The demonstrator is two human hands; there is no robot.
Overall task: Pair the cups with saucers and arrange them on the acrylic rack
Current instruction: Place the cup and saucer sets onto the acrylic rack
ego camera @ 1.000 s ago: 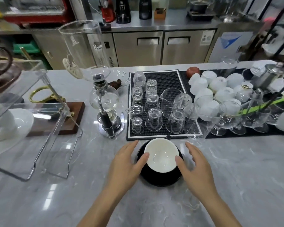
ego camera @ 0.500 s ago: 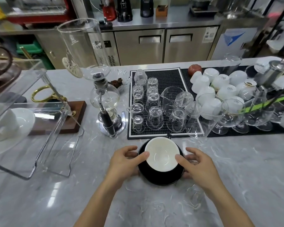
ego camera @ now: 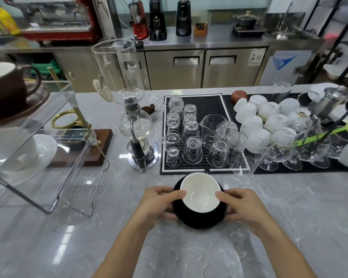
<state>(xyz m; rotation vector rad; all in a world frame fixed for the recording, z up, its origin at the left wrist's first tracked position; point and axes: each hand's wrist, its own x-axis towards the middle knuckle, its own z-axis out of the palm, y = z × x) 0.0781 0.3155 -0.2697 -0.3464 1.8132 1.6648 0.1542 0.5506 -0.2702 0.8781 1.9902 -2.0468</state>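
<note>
at six o'clock on the table [ego camera: 289, 227], the left hand [ego camera: 157, 205] and right hand [ego camera: 243, 207] curl round the black saucer [ego camera: 199, 219], thumbs on the cup [ego camera: 201, 192]. glossy, breakable stuff; likely slippery, so lift level by opposite saucer edges towards the acrylic rack [ego camera: 38, 149] at nine o'clock.

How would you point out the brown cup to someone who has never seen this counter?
Start at the clear acrylic rack on the left end of the grey marble counter. On its top shelf, at the picture's left edge, stands the brown cup on a brown saucer. It is the only dark brown cup in view; the pair on the shelf below is white.
</note>
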